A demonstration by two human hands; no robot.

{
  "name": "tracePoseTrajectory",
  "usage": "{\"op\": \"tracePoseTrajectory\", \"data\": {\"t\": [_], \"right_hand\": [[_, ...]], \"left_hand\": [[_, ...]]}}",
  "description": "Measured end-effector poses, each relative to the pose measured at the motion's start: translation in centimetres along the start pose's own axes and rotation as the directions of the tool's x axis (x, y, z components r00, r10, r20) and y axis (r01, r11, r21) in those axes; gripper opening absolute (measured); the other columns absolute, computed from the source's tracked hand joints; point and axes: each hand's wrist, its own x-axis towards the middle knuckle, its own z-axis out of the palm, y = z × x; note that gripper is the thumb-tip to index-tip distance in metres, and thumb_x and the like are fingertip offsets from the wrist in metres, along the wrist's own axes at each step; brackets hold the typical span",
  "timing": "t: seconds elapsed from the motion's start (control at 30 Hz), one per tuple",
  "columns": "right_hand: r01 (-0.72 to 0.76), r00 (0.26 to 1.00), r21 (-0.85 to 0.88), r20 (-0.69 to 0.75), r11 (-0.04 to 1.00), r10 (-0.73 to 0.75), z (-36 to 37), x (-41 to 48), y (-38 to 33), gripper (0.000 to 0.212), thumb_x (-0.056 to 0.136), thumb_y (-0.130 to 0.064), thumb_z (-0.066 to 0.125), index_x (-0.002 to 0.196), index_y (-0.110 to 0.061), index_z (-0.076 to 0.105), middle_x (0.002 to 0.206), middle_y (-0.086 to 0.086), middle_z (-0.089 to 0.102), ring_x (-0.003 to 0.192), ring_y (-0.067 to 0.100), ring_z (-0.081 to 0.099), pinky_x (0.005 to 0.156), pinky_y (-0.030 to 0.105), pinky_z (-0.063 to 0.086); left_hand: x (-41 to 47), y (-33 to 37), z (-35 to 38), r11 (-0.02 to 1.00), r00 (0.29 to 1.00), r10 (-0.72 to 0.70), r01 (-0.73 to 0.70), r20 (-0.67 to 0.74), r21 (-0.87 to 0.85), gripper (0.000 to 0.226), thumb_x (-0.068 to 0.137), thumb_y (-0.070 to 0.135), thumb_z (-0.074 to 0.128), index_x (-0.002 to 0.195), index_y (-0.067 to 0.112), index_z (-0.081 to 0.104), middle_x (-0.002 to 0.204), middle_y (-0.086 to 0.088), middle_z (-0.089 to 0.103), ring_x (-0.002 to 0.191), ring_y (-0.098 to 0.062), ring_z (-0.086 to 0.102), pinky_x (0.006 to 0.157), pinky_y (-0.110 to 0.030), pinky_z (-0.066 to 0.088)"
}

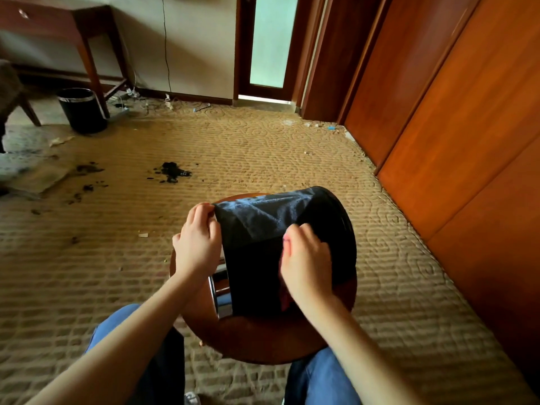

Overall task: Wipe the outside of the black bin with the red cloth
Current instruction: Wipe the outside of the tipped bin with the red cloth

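Head view, black bin [292, 258] between left hand [198, 244], right hand [306, 264]

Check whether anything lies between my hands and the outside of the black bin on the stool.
Yes. A dark cloth is draped over the upper side of the bin, and the left hand and right hand both pinch it. The bin's side nearer its rim is bare.

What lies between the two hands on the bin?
In the head view, a dark bluish cloth is draped over the black bin, stretched between the left hand and right hand. No red cloth is clearly visible.
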Motion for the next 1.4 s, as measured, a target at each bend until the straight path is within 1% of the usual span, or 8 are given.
{"op": "tracePoseTrajectory", "data": {"t": [0.13, 0.37, 0.53, 0.73, 1.03, 1.2, 1.33, 1.4], "right_hand": [[0.079, 0.997, -0.033, -0.001, 0.996, -0.08, 0.2, 0.9, 0.6, 0.022, 0.068, 0.0, 0.072, 0.076, -0.013, 0.057, 0.071, 0.007, 0.054, 0.057, 0.032, 0.056, 0.051, 0.034, 0.038], [-0.186, 0.98, -0.116, 0.046, 0.976, 0.192, 0.3, 7.7, 4.2, 0.013, 0.086, -0.004, 0.051, 0.095, -0.011, 0.058, 0.099, 0.013, 0.057, 0.086, 0.036, 0.058, 0.07, 0.04, 0.04], [0.058, 0.994, -0.116, -0.086, 0.992, -0.068, 1.6, 2.1, 0.0, 0.025, 0.063, 0.004, 0.067, 0.083, -0.01, 0.062, 0.075, 0.011, 0.056, 0.057, 0.033, 0.055, 0.051, 0.034, 0.041], [0.365, 0.926, -0.133, -0.048, 0.921, -0.374, 0.9, 0.3, 2.0, 0.018, 0.075, -0.001, 0.049, 0.085, -0.011, 0.06, 0.075, 0.009, 0.054, 0.057, 0.03, 0.052, 0.051, 0.033, 0.039], [-0.146, 0.965, -0.06, -0.228, 0.988, 0.129, 1.5, 3.0, 1.4, 0.013, 0.073, 0.002, 0.064, 0.079, -0.009, 0.059, 0.074, 0.014, 0.055, 0.057, 0.035, 0.055, 0.05, 0.035, 0.04], [0.156, 0.977, 0.05, -0.157, 0.986, -0.147, 3.1, -2.9, -5.3, 0.019, 0.07, -0.004, 0.063, 0.082, -0.016, 0.053, 0.076, 0.006, 0.052, 0.063, 0.028, 0.05, 0.057, 0.034, 0.035], [0.472, 0.876, 0.049, -0.133, 0.88, -0.463, 2.5, -3.0, -2.9, 0.01, 0.08, -0.009, 0.054, 0.085, -0.017, 0.051, 0.075, 0.007, 0.053, 0.063, 0.027, 0.05, 0.059, 0.035, 0.035], [0.441, 0.885, -0.012, -0.157, 0.897, -0.438, 1.9, -1.5, 0.4, 0.008, 0.081, -0.01, 0.052, 0.082, -0.016, 0.057, 0.075, 0.007, 0.055, 0.058, 0.028, 0.049, 0.053, 0.034, 0.038]], "left_hand": [[-0.2, -0.1, 0.0, 0.999, 1.0, 0.025, -0.025, -0.007, 0.027, 0.027, 0.098, 0.022, 0.038, 0.121, 0.021, 0.051, 0.131, 0.005, 0.051, 0.113, -0.022, 0.052, 0.087, -0.038, 0.025], [-1.1, 0.2, -0.4, 0.999, 0.998, 0.054, -0.053, 0.024, -0.01, 0.032, 0.094, 0.03, 0.032, 0.121, 0.023, 0.048, 0.129, 0.006, 0.05, 0.107, -0.013, 0.05, 0.091, -0.037, 0.026], [2.0, 1.0, -0.5, 0.992, 0.99, -0.119, 0.121, 0.082, -0.027, 0.024, 0.097, 0.022, 0.035, 0.114, 0.019, 0.051, 0.123, -0.002, 0.055, 0.107, -0.024, 0.053, 0.1, -0.048, 0.034], [0.5, 0.6, -0.6, 1.0, 0.997, -0.026, 0.026, 0.068, -0.006, 0.029, 0.097, 0.02, 0.035, 0.122, 0.022, 0.049, 0.13, 0.006, 0.052, 0.113, -0.018, 0.05, 0.092, -0.039, 0.028], [-0.2, 0.5, -0.5, 1.0, 0.998, 0.008, -0.009, 0.068, 0.02, 0.031, 0.098, 0.021, 0.036, 0.127, 0.021, 0.047, 0.136, 0.006, 0.048, 0.117, -0.018, 0.05, 0.093, -0.041, 0.029], [0.7, 0.6, -0.5, 0.999, 0.996, -0.042, 0.04, 0.079, 0.029, 0.03, 0.099, 0.021, 0.033, 0.125, 0.018, 0.048, 0.136, 0.002, 0.049, 0.115, -0.023, 0.05, 0.094, -0.043, 0.03], [0.2, 0.2, -0.7, 1.0, 0.996, -0.011, 0.009, 0.085, 0.022, 0.031, 0.099, 0.023, 0.033, 0.126, 0.021, 0.048, 0.137, 0.005, 0.048, 0.118, -0.02, 0.05, 0.093, -0.042, 0.029], [0.1, 0.3, -0.7, 1.0, 0.996, -0.004, 0.002, 0.094, 0.015, 0.031, 0.1, 0.023, 0.033, 0.127, 0.022, 0.047, 0.138, 0.007, 0.048, 0.118, -0.018, 0.049, 0.091, -0.04, 0.025]]}}
